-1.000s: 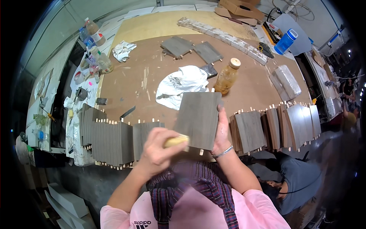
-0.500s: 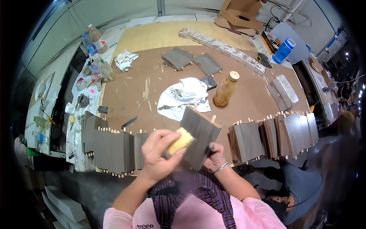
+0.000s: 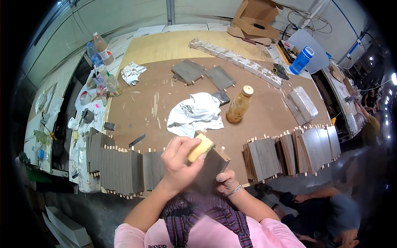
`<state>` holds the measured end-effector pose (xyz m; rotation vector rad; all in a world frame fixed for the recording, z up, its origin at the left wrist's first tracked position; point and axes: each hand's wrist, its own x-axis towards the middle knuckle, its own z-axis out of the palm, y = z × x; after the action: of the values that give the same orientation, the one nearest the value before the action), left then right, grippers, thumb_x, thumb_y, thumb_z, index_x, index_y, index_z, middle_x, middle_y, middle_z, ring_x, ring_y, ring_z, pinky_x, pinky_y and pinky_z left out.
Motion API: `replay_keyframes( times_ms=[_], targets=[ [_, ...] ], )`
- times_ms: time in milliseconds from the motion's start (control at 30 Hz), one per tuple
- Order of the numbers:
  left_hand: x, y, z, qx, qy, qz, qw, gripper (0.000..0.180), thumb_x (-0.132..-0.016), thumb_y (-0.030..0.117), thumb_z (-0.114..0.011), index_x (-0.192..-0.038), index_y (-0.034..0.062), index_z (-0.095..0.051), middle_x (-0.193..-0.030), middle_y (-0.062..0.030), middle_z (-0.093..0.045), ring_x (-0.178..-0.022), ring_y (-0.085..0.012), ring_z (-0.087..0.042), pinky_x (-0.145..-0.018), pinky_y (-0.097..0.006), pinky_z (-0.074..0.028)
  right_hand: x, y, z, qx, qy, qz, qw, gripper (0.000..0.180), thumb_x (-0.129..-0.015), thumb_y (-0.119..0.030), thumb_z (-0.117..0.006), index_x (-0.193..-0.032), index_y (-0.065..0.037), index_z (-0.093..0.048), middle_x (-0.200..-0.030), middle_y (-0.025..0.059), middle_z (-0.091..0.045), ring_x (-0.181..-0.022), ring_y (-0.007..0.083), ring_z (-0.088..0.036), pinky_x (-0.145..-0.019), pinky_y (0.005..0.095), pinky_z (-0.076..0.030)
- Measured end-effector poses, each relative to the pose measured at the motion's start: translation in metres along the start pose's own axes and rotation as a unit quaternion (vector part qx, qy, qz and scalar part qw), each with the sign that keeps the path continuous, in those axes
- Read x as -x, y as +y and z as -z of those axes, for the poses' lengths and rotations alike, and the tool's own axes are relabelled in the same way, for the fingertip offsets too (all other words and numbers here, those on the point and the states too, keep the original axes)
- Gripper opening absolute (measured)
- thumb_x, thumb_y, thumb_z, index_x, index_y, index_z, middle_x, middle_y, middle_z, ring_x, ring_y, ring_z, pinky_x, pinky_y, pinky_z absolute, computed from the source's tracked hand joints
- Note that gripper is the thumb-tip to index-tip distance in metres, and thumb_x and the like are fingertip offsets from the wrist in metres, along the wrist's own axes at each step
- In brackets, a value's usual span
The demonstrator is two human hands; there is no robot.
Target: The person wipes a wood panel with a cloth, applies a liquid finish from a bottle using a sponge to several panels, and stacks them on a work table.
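By the near side of the desk, the left hand pinches a yellow sponge, likely soft and light, and the right hand grips a grey board, likely stiff, best held by its edges.

Grey-faced panel, tilted, brown far edge, pale peg projecting there; yellow block sponge, one edge darkened, slanted at panel's far left corner
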<state>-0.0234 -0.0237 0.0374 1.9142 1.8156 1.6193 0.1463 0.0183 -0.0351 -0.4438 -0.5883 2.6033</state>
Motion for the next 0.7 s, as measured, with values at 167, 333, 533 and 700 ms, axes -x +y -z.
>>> replay_keyframes(
  times_ms=[167, 333, 533, 700],
  targets=[
    [0.000, 0.010, 0.005, 0.014, -0.020, -0.035, 0.999, 0.036, -0.066, 0.003, -0.075, -0.101, 0.0021, -0.066, -0.090, -0.0130, -0.062, -0.075, -0.0245, -0.061, -0.064, -0.032, -0.050, 0.001, 0.001, -0.002, 0.000, -0.012, -0.003, 1.000, 0.084, -0.063, -0.020, -0.079, -0.136, -0.001, -0.041, -0.125, 0.0093, -0.055, -0.117, 0.0238, -0.054, -0.103, 0.0355, -0.043],
    [-0.009, -0.040, 0.010, 0.006, 0.035, 0.104, 0.994, 0.032, -0.072, -0.002, -0.071, -0.103, 0.0004, -0.066, -0.093, -0.0082, -0.060, -0.079, -0.0150, -0.061, -0.067, -0.027, -0.049, 0.003, -0.003, -0.018, -0.009, -0.034, 0.019, 0.999, 0.107, -0.055, -0.023, -0.083, -0.145, 0.000, -0.030, -0.139, 0.0162, -0.046, -0.127, 0.0306, -0.048, -0.109, 0.0404, -0.037],
    [0.003, -0.033, 0.014, 0.185, 0.039, 0.248, 0.950, 0.031, -0.073, -0.001, -0.073, -0.104, -0.0001, -0.067, -0.099, -0.0094, -0.063, -0.085, -0.0168, -0.064, -0.071, -0.027, -0.050, 0.000, -0.003, -0.007, -0.060, -0.049, 0.033, 0.996, 0.105, -0.061, -0.029, -0.080, -0.147, 0.001, -0.027, -0.146, 0.0195, -0.039, -0.132, 0.0329, -0.043, -0.112, 0.0455, -0.033],
    [0.003, -0.012, 0.019, 0.089, -0.002, 0.100, 0.991, 0.035, -0.068, -0.002, -0.074, -0.102, 0.0022, -0.068, -0.095, -0.0116, -0.064, -0.084, -0.0216, -0.063, -0.073, -0.030, -0.050, -0.006, 0.011, 0.023, -0.210, -0.154, 0.000, 0.965, 0.079, -0.092, -0.056, -0.044, -0.148, -0.003, -0.028, -0.147, 0.0170, -0.038, -0.133, 0.0324, -0.042, -0.113, 0.0444, -0.030]
  ],
)
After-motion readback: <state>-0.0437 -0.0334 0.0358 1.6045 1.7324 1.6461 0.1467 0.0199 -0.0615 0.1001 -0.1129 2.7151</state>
